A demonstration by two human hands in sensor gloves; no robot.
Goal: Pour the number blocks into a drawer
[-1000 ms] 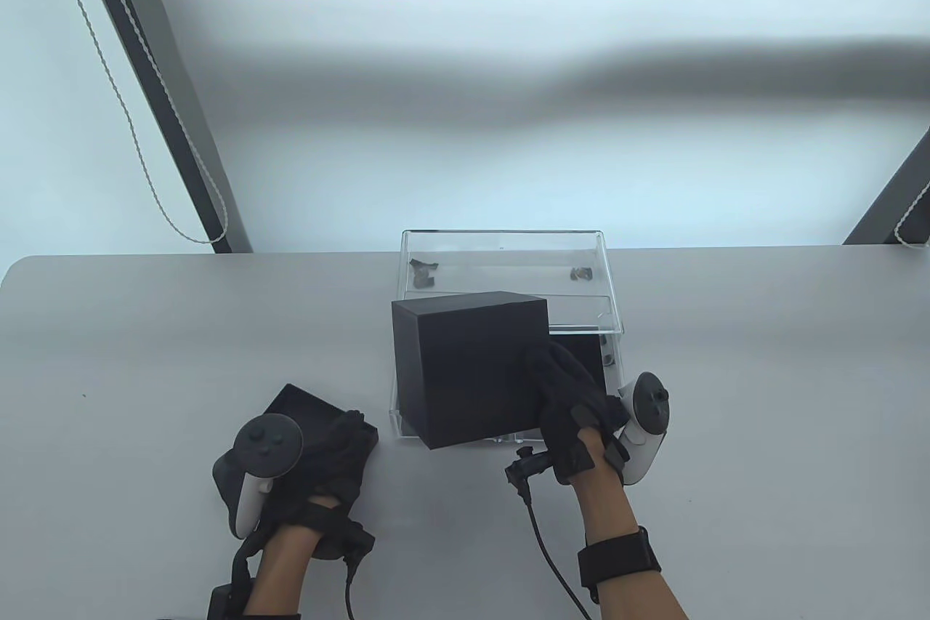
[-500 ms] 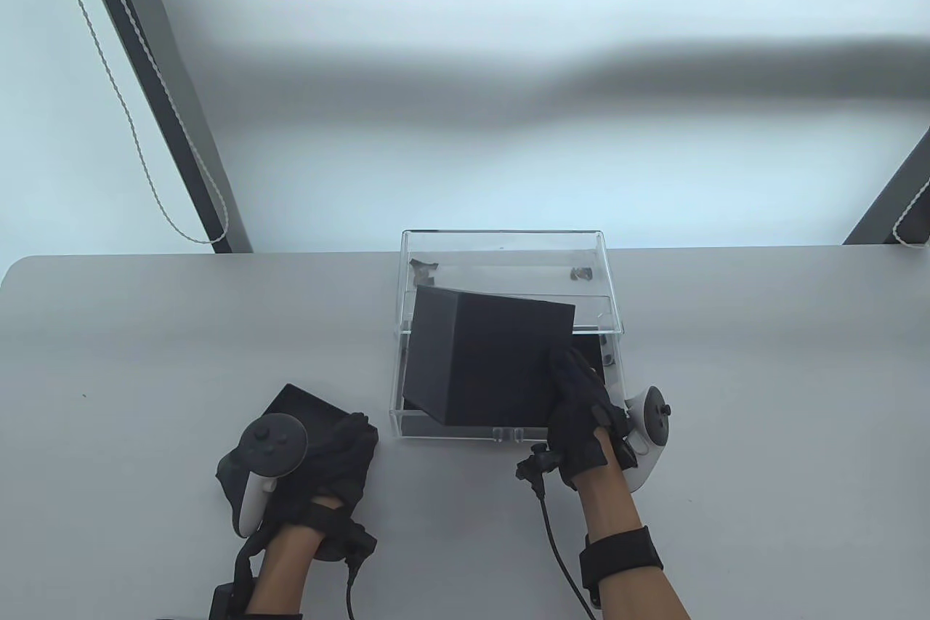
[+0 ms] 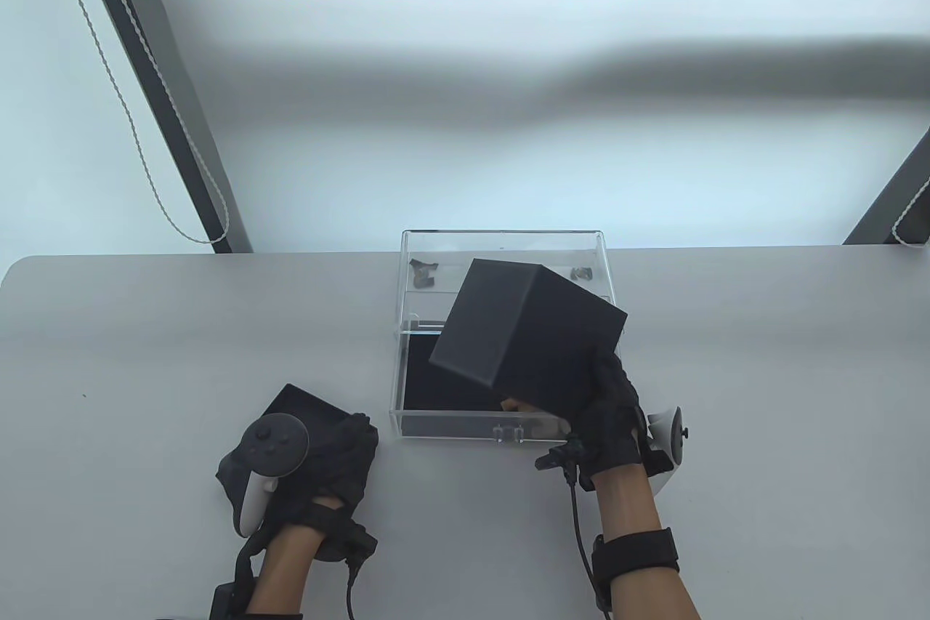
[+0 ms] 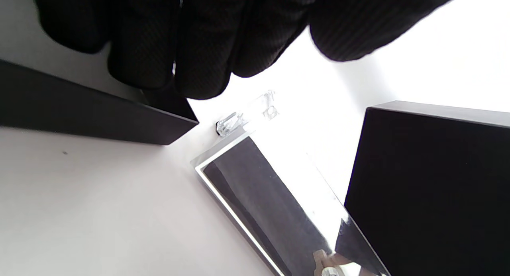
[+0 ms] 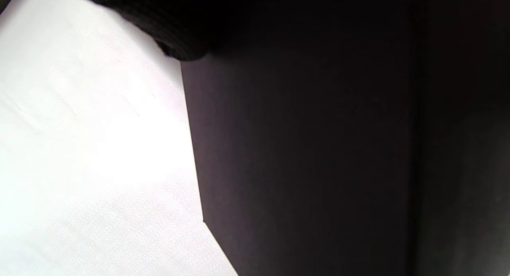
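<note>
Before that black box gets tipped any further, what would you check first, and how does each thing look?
1. Right hand grips the black cube-shaped box: ok.
2. Box held above the pulled-out clear acrylic drawer: ok.
3. Drawer open, dark floor exposed: ok.
4. Left hand rests on the flat black lid, apart from the drawer: ok.
5. Blocks inside the box: cannot tell.
6. Box opening facing the drawer: cannot tell.

The setting looks like a plain recording or lab workspace rather than a home: a bare pale grey table (image 3: pixel 145 329) stands against a frosted window pane (image 3: pixel 465 67) with dark frame bars (image 3: pixel 160 89) and a hanging beaded blind cord (image 3: pixel 145 162).
</note>
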